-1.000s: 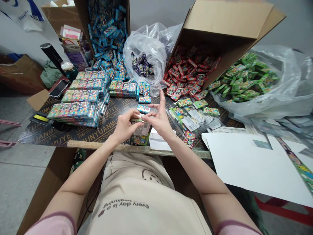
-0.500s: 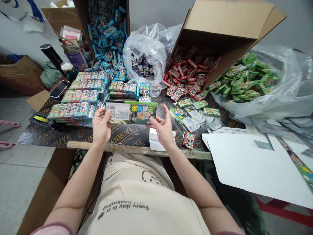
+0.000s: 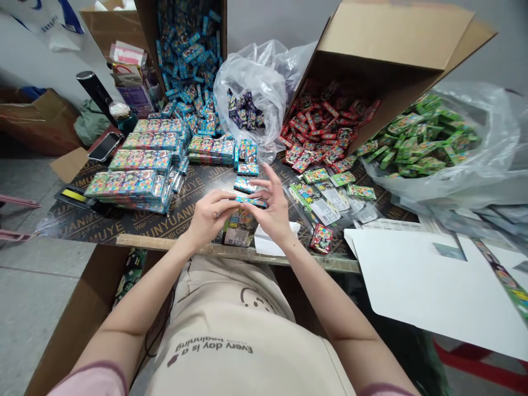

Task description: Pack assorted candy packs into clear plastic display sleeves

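Crowded desk (image 3: 124, 223) of dark printed board, boxes tipped toward the seat for easy reach; left hand (image 3: 210, 212) and right hand (image 3: 274, 209) both in a pinching grip on one small blue packet (image 3: 251, 201), raised level above an upright open carton (image 3: 239, 228); finished stacks (image 3: 136, 170) squared off leftward.

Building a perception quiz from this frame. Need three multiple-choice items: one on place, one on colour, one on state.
1. Where do the red packets lie?
A. In the tipped cardboard box
B. On the white sheet
C. On the floor

2. What colour are the packets in the clear bag at right?
A. Purple
B. Green
C. Orange

3. What are the hands doing?
A. Resting flat on the table
B. Both holding one small pack
C. Gripping the phone

Answers: 1 A, they spill from the tipped box. 2 B, green packets show through the plastic. 3 B, left hand and right hand pinch the small pack.
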`<state>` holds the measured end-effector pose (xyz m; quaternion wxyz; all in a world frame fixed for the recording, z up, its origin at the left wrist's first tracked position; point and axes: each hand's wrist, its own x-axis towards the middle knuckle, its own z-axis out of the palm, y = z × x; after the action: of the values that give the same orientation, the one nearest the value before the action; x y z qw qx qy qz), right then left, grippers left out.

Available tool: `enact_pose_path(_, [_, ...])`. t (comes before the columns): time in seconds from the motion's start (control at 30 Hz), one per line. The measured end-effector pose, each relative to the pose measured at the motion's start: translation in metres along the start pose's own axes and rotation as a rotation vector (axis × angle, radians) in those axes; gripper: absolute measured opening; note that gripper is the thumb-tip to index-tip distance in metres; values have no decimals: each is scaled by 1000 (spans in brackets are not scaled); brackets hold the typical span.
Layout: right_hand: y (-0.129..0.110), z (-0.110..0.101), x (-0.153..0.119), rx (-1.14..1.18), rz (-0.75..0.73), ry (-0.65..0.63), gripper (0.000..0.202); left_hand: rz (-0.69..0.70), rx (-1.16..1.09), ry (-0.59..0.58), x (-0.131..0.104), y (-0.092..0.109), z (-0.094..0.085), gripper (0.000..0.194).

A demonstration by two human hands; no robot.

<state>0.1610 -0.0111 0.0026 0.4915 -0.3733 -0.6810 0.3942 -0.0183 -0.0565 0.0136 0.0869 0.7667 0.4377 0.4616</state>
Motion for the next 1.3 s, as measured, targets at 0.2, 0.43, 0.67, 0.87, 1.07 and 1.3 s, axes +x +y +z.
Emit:
enact_pose_path(0.2, [8, -3, -16, -180, -179, 110, 41, 30, 104, -29, 9, -7, 8, 16])
enact_pose_path(0.43, [-8, -30, -2, -121, -73, 182, 39, 10, 29, -63, 13, -7, 16, 13])
enact_pose_path(0.67, [-24, -45, 31, -33, 72, -158, 27, -91, -60, 6, 13, -4, 16, 9])
enact_pose_path(0.87, [-22, -26, 30, 92, 231, -317, 30, -137, -92, 23, 14, -2, 14, 5])
enact_pose_path(1.07, [-14, -14, 20, 168, 245, -232, 28, -142, -68, 30, 13, 1, 13, 11])
enact_pose_path(1.3, [-8, -12, 11, 77, 123, -102, 21, -141, -54, 64, 13, 3, 14, 19])
